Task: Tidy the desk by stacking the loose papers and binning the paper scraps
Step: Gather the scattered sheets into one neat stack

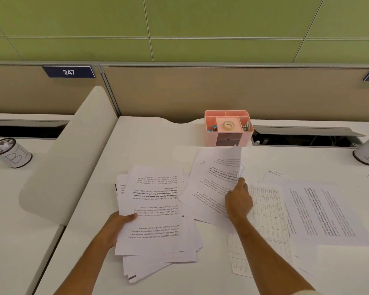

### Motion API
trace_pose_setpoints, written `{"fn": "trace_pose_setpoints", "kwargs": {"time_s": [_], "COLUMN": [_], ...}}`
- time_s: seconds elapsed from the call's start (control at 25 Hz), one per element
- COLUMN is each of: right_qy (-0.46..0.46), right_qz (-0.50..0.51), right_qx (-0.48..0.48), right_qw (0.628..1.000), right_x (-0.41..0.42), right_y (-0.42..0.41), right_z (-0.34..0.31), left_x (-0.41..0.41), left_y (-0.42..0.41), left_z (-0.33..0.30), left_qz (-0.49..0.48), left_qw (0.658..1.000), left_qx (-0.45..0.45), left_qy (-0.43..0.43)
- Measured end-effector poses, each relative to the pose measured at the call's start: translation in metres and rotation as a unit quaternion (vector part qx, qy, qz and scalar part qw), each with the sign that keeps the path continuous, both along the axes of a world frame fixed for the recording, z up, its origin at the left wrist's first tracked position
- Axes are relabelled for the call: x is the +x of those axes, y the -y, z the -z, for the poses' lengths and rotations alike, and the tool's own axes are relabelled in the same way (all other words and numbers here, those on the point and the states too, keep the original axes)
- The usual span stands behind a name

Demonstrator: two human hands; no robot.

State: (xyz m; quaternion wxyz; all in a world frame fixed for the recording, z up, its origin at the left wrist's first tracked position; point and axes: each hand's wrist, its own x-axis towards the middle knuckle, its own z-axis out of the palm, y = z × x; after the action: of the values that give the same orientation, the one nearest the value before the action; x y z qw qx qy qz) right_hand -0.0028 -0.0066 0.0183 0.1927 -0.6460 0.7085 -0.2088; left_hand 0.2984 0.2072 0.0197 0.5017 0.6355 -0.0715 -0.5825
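White counter [153, 133] strewn with printed sheets. Untidy paper stack [156, 211] gripped at edge by left hand [117, 225]; loose sheet [213, 184] pinched by right hand [239, 201]. Risk judged: uneven stack fanned, sheets slipped from one-sided grip.

bare desk [149, 141] behind papers [156, 211], pink organizer [228, 126] blocking far edge

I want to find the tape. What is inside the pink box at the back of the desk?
The pink box holds a tape roll in its middle part and small metal clips in the side parts. The back parts are hidden by the walls.
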Motion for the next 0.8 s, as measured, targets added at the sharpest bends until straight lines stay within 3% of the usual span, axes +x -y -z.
{"fn": "trace_pose_setpoints", "kwargs": {"time_s": [0.24, 0.4, 0.52, 0.64, 0.72, 0.8], "right_qy": [0.224, 0.292, 0.399, 0.499, 0.517, 0.498], "right_qz": [0.012, -0.089, -0.181, -0.212, -0.187, -0.147], "right_qx": [0.005, 0.039, 0.093, 0.194, 0.241, 0.282], "right_qw": [0.975, 0.951, 0.894, 0.817, 0.8, 0.807], "right_x": [0.005, 0.018, 0.03, 0.044, 0.054, 0.063], "right_y": [0.015, 0.002, -0.017, -0.021, -0.023, -0.031], "right_z": [-0.07, -0.137, -0.179, -0.173, -0.144, -0.107], "left_x": [-0.002, -0.002, -0.003, -0.003, -0.002, -0.001], "left_y": [0.004, 0.01, 0.012, 0.011, 0.011, 0.012], "left_z": [-0.01, -0.017, -0.023, -0.025, -0.025, -0.025], "left_qz": [-0.009, -0.041, -0.055, -0.068, -0.077, -0.086], "left_qw": [1.0, 0.997, 0.996, 0.994, 0.993, 0.991], "left_qx": [0.006, 0.003, -0.014, -0.031, -0.028, -0.031], "left_qy": [-0.01, -0.063, -0.071, -0.079, -0.085, -0.092]}}
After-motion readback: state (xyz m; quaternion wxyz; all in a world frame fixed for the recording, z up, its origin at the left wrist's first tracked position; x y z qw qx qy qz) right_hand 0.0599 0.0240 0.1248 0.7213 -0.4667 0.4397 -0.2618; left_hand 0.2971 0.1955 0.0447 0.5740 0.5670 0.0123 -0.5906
